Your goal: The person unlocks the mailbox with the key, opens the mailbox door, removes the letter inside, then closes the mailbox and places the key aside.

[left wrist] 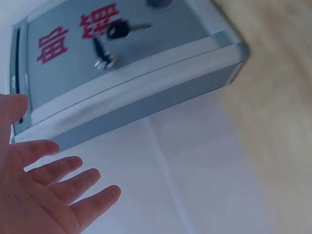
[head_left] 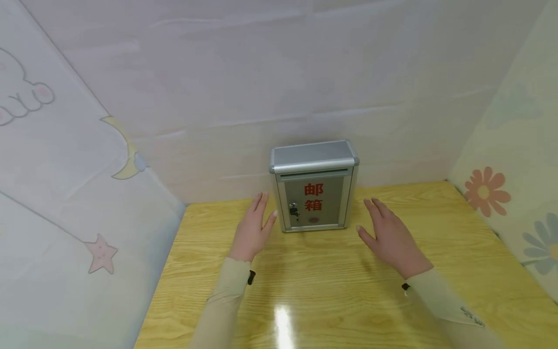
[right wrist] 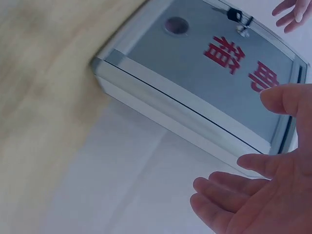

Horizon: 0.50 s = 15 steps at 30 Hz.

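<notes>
A grey metal mailbox (head_left: 313, 186) with red characters stands upright at the back of the wooden table, a slot under its lid. Keys (head_left: 294, 212) hang from the lock on the left of its door; the left wrist view shows these keys (left wrist: 122, 30) close up. My left hand (head_left: 252, 230) is just left of the box, fingers extended and thumb apart. On the other side, my right hand (head_left: 390, 237) is held a little off the box, its fingers also extended. Both palms face the box, and neither hand holds anything.
The wooden table (head_left: 322, 291) runs up to a pale cloth backdrop (head_left: 261, 87) right behind the mailbox. A side panel with a moon and star (head_left: 102, 253) borders the left. Another panel with printed flowers (head_left: 487, 191) borders the right.
</notes>
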Available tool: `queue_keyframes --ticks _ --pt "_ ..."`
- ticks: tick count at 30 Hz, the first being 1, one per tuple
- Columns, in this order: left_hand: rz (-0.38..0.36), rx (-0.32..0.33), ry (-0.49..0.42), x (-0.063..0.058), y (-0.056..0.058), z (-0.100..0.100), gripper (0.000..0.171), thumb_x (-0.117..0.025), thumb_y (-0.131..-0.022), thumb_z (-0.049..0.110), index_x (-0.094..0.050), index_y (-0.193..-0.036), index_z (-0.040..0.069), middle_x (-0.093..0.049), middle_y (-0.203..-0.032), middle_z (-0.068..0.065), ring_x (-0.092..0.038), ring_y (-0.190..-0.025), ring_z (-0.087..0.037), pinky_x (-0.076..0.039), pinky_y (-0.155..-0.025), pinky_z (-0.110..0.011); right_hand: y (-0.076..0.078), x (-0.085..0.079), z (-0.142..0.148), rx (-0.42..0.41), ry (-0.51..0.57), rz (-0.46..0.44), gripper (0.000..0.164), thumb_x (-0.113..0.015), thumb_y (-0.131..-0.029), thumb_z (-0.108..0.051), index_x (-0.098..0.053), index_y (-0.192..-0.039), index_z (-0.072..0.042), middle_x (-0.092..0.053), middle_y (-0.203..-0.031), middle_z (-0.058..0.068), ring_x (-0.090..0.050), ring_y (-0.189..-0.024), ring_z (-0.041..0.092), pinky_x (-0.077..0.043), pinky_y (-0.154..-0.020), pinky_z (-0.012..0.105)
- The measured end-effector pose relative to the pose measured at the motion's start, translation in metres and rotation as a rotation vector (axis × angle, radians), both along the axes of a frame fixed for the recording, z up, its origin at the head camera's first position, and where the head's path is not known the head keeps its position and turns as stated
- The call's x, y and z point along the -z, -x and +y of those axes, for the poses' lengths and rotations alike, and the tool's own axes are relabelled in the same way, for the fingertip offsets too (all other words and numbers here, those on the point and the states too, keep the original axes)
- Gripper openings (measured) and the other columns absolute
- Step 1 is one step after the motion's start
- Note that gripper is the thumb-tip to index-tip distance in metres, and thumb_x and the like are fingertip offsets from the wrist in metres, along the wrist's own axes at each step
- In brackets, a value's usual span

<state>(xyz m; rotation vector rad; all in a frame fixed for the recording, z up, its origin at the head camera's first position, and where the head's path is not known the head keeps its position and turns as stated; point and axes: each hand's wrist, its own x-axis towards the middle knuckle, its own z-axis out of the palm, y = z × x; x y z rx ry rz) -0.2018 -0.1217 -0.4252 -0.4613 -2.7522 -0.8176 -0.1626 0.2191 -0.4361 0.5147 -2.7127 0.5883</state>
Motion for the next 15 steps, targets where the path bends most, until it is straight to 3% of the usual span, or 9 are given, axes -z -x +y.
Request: queue_keyframes --ticks 7,15 --pt "0.036 0.027 -0.028 -0.035 0.027 -0.003 0.065 -0.04 -0.101 0.044 -0.018 -0.154 0.015 -0.022 -0.156 -0.008 -0.024 -0.14 -0.025 -0.023 -0.111 -0.041 0.019 -0.039 0.003 -0.006 0.044 -0.05 0.074 -0.056 -0.096 -0.028 -0.016 -0.151 0.002 -0.021 -0.148 0.031 -0.036 -0.123 0.053 -0.038 -0.091 0.063" --pt "0.071 0.043 -0.087 -0.062 0.044 0.008 0.066 -0.038 -0.1 0.05 -0.016 -0.155 0.019 -0.024 -0.155 -0.006 -0.023 -0.14 -0.021 -0.022 -0.111 -0.039 0.046 -0.083 0.006 0.001 0.14 -0.094 0.073 -0.05 -0.099 -0.033 -0.012 -0.153 -0.003 -0.011 -0.153 0.024 -0.026 -0.132 0.048 -0.029 -0.099 0.062"
